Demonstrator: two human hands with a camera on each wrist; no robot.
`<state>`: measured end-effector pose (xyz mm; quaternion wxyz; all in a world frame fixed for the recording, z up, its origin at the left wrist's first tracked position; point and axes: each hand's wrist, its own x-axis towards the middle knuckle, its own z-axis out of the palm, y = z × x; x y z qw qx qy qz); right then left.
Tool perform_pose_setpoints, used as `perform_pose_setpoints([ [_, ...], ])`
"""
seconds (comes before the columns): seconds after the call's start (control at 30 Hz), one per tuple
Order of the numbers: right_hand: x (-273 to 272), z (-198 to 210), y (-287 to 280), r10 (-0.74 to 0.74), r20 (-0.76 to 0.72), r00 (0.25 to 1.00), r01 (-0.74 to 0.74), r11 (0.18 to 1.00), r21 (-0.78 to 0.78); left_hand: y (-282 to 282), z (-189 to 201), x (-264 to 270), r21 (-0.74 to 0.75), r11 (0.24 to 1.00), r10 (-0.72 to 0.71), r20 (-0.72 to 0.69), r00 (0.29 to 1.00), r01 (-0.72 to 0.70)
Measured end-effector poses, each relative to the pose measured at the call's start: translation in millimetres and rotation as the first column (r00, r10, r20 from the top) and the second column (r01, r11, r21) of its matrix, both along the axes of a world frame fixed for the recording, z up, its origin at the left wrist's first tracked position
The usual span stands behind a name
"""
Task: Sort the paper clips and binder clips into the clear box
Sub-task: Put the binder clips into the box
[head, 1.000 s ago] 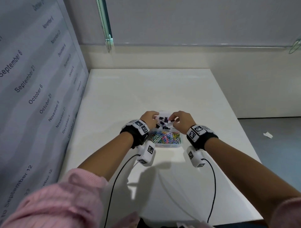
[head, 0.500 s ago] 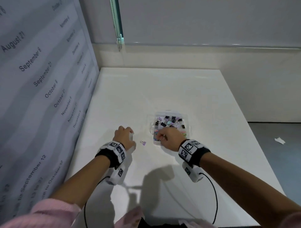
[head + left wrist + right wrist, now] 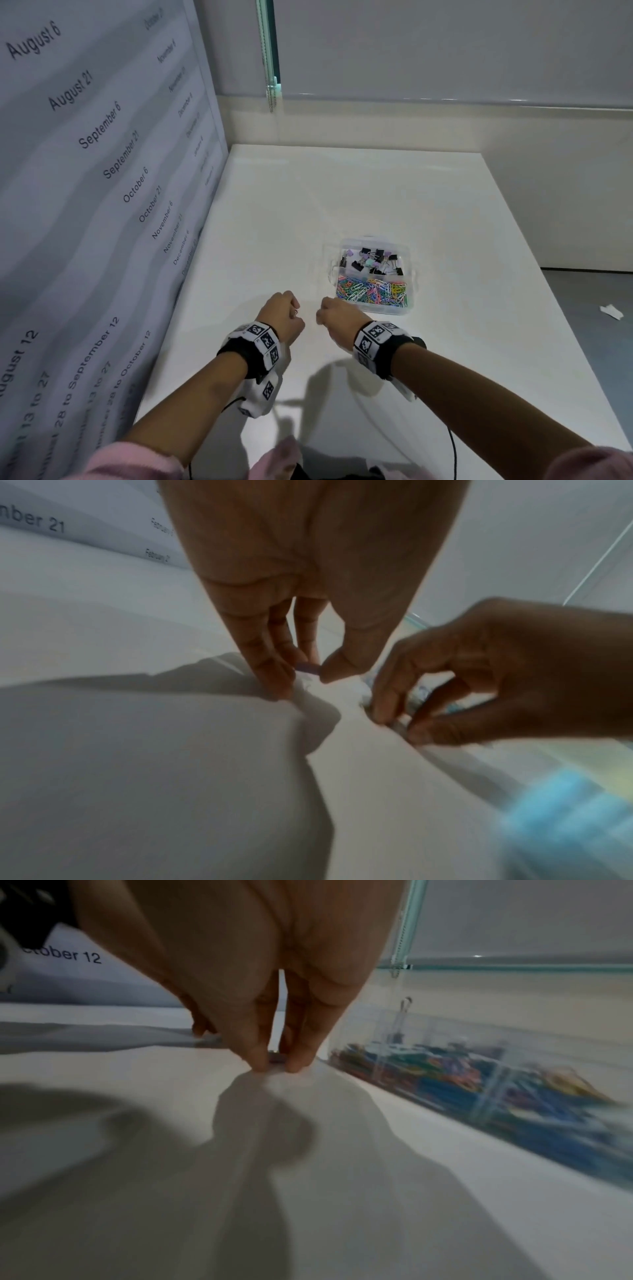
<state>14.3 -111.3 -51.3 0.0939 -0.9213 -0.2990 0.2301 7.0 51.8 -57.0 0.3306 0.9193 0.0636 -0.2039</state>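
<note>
The clear box stands on the white table, with binder clips in its far compartment and coloured paper clips in the near one. Just left of the box, low over the table, my left hand pinches a small purple binder clip between thumb and fingers. Beside it my right hand has its fingertips down on the table. In the right wrist view that hand pinches a small dark clip, too blurred to tell its kind.
A grey panel printed with dates stands along the table's left edge, close to my left hand. The white table stretches far beyond the box to a low ledge and wall. The table's right edge drops to the floor.
Both hands left the box and came down to the table on its left. The purple binder clip that lay on the table is now pinched in my left hand.
</note>
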Motion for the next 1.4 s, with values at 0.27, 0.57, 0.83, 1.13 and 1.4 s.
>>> perform_pose_setpoints([
  [0.27, -19, 4, -49, -0.185, -0.130, 0.974, 0.198, 0.975, 0.101, -47, 33, 41, -0.100, 0.979, -0.150, 0.235, 0.960, 0.177],
  [0.57, 31, 55, -88, -0.512, 0.084, 0.855, 0.452, 0.814, 0.366, -100, 59, 83, -0.063, 0.952, -0.264, 0.335, 0.905, 0.301],
  [0.83, 36, 42, -114, -0.701, 0.033, 0.712, 0.680, 0.701, 0.214, -72, 36, 72, 0.106, 0.971, -0.229, 0.177, 0.957, 0.212],
  [1.13, -8, 13, -124, -0.763, -0.091, 0.640, 0.760, 0.609, 0.227, -50, 17, 36, -0.124, 0.977, -0.163, 0.090, 0.983, 0.173],
  [1.4, -39, 14, -129, -0.685, -0.123, 0.718, 0.692, 0.685, 0.225, -52, 12, -19, -0.075, 0.958, -0.268, 0.125, 0.955, 0.279],
])
